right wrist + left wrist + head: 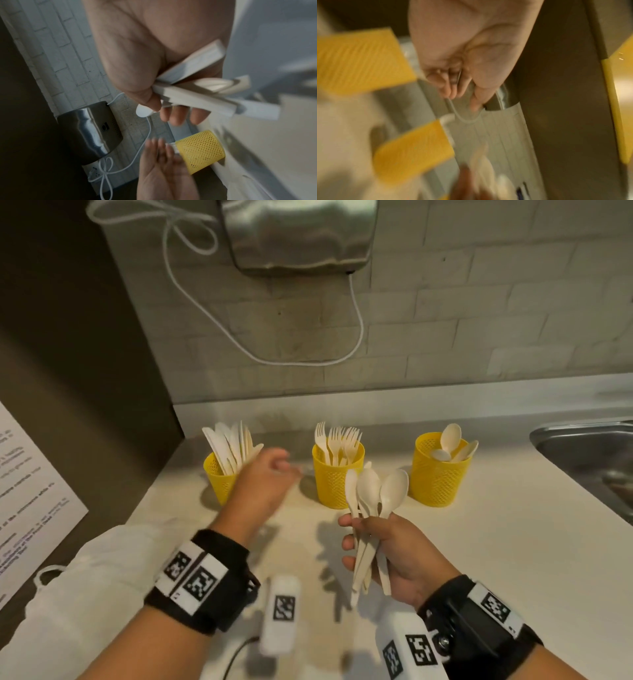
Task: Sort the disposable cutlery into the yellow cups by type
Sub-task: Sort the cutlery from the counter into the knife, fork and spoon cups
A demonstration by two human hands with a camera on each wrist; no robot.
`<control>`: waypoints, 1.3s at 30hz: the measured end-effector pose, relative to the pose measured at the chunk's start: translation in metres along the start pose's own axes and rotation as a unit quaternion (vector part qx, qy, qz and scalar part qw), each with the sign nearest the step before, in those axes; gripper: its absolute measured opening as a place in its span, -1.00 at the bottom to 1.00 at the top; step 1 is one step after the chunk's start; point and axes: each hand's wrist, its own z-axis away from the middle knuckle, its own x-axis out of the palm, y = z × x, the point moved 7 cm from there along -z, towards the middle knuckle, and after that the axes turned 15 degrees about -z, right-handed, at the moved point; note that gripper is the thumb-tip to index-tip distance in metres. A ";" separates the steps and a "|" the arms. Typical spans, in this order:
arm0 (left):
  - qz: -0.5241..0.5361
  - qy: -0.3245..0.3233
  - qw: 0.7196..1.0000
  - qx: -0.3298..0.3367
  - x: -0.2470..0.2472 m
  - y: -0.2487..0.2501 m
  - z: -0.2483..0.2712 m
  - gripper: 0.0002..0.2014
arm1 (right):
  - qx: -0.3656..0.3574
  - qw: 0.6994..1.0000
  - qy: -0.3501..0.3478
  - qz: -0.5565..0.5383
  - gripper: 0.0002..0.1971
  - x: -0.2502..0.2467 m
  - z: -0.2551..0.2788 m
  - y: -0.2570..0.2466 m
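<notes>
Three yellow mesh cups stand in a row on the counter (479, 542). The left cup (219, 477) holds knives, the middle cup (337, 477) forks, the right cup (438, 474) a few spoons. My right hand (363, 539) grips a bunch of pale spoons (373, 491) by their handles, bowls up, in front of the fork cup. In the right wrist view its fingers (171, 112) curl round the handles (197, 102). My left hand (281, 465) is blurred beside the knife cup, with nothing seen in it. Its fingers (159, 148) lie straight next to a yellow cup (200, 150).
A steel sink (582, 446) is set into the counter at the right. A metal hand dryer (298, 234) with a white cord (356, 330) hangs on the brick wall above the cups. A printed sheet (30, 491) and a white bag (85, 577) lie at the left.
</notes>
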 end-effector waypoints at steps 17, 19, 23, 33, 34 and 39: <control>0.130 -0.218 0.965 0.060 0.115 0.038 0.043 -0.48 | -0.054 0.959 -0.003 0.277 -0.75 -0.008 0.014 -0.020; 0.128 -0.209 0.969 0.037 0.121 0.035 0.043 -0.49 | -0.066 0.941 0.011 0.332 -0.63 -0.012 0.016 -0.024; 0.228 -0.220 0.946 -0.072 0.131 0.028 0.042 -0.87 | -0.089 0.922 0.010 0.376 -0.62 -0.019 0.022 -0.027; 0.307 -0.272 0.907 -0.099 0.137 0.037 0.041 -0.91 | -0.066 0.992 0.031 0.103 -0.74 -0.042 0.025 -0.033; 0.317 -0.280 0.901 -0.093 0.137 0.041 0.041 -0.92 | -0.068 0.992 0.035 0.097 -0.74 -0.044 0.025 -0.034; 0.311 -0.278 0.904 -0.096 0.142 0.052 0.034 -0.91 | -0.081 0.992 0.033 0.086 -0.76 -0.052 0.026 -0.043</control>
